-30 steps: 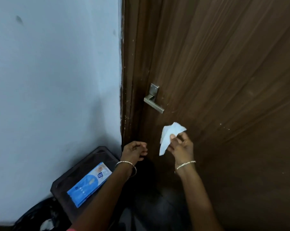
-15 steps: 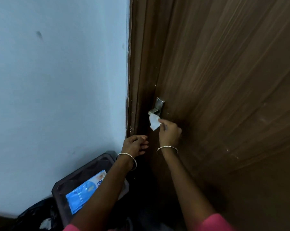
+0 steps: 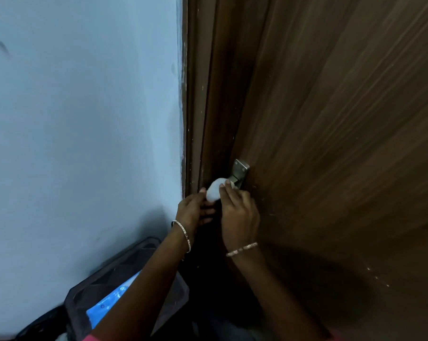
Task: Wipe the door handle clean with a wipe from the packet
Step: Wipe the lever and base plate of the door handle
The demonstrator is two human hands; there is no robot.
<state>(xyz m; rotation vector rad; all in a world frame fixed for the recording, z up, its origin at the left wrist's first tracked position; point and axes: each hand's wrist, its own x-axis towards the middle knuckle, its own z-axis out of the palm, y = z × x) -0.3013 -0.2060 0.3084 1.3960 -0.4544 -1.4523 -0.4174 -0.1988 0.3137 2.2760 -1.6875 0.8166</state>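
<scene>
A metal door handle is mounted on the brown wooden door; its square plate shows, but the lever is mostly covered. A white wipe is wrapped over the lever's end. My right hand holds the wipe against the lever, fingers curled over it. My left hand is just left of it, its fingertips touching the wipe from the other side. The blue wipe packet lies on a dark case at the bottom left, partly hidden by my left forearm.
A pale blue wall fills the left side and meets the dark door frame. The dark case sits on the floor against the wall. A black bag lies at the bottom left corner.
My right hand has pushed the wipe over the lever's end, bunching it up. My left hand has risen from below to touch the wipe. The view has moved closer.
</scene>
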